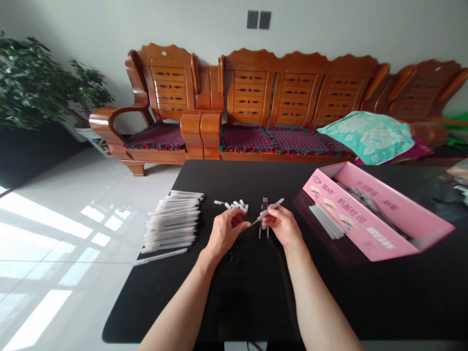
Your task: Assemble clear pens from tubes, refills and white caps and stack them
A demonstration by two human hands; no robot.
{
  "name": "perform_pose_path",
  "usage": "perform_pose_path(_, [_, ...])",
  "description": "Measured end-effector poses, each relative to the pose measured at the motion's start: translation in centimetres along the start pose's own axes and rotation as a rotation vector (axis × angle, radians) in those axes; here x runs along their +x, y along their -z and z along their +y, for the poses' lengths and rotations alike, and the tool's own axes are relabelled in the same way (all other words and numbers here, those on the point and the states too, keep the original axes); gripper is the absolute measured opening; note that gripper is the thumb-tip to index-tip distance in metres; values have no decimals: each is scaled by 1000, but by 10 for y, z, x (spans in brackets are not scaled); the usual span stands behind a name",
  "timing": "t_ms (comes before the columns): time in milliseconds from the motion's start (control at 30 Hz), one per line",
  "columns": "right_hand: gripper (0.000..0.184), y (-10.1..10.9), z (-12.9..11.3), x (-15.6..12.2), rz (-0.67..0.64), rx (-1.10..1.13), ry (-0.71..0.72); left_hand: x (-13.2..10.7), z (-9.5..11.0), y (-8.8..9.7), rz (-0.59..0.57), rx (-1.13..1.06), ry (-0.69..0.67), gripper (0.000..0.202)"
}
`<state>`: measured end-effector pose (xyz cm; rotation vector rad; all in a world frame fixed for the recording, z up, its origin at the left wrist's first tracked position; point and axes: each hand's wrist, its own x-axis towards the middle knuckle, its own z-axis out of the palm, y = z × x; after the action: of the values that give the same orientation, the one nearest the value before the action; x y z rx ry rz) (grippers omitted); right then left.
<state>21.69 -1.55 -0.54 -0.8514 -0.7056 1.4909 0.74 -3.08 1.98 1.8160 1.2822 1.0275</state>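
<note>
My right hand [283, 226] grips a slim whitish pen [269, 209] between thumb and fingers, its narrow tip slanting down to the left. Close to that tip is my left hand [226, 231], with thumb and fingers drawn together; whatever is between them is too small to make out. Several short white pen caps [240, 204] lie just beyond my left hand. Behind the held pen, a small bundle of thin dark-topped sticks [264, 201], perhaps refills, is partly hidden. Tiny black pieces [236, 256] are scattered on the table below my left hand.
On the black table [175, 302], a row of white pens with dark ends [171, 222] lies at the left. A pink box [365, 219] stands at the right, beside several white tubes [327, 222]. Behind is a wooden sofa [203, 131] with a turquoise pillow [369, 136].
</note>
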Motion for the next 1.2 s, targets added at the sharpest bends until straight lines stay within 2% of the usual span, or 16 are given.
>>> perform_pose_path(67, [18, 5, -1, 2, 43, 29, 45, -7, 4, 16, 29, 176, 9, 11])
perform_pose_path(167, [17, 6, -1, 4, 61, 57, 76, -29, 6, 32, -45, 317, 0, 13])
perform_pose_path(267, [17, 3, 0, 2, 48, 48, 77, -58, 3, 31, -160, 365, 0, 35])
perform_pose_path(367, [20, 0, 0, 1, 45, 39, 73, -76, -1, 18, -268, 447, -45, 50])
perform_pose_path(433, [22, -1, 0, 0, 58, 45, 73, -78, -2, 8, -306, 519, -84, 47])
perform_pose_path(600, [24, 0, 1, 1, 65, 49, 79, -63, -2, -6, -440, 702, -236, 15])
perform_pose_path(733, [24, 1, 2, 2, 54, 47, 77, -42, -4, -9, -492, 752, -337, 17])
perform_pose_path(900, [25, 1, 3, 2, 56, 45, 72, -11, -9, -11, -450, 751, -328, 16])
perform_pose_path(1033, [25, 1, 2, 2, 63, 49, 73, 0, -10, -9, -398, 655, -299, 18])
perform_pose_path(1100, [24, 0, 1, 2, 71, 58, 86, 2, -9, -2, -318, 540, -276, 21])
perform_pose_path(1200, [22, -2, -1, 2, 96, 73, 139, 8, -12, 12, -115, 375, -196, 19])
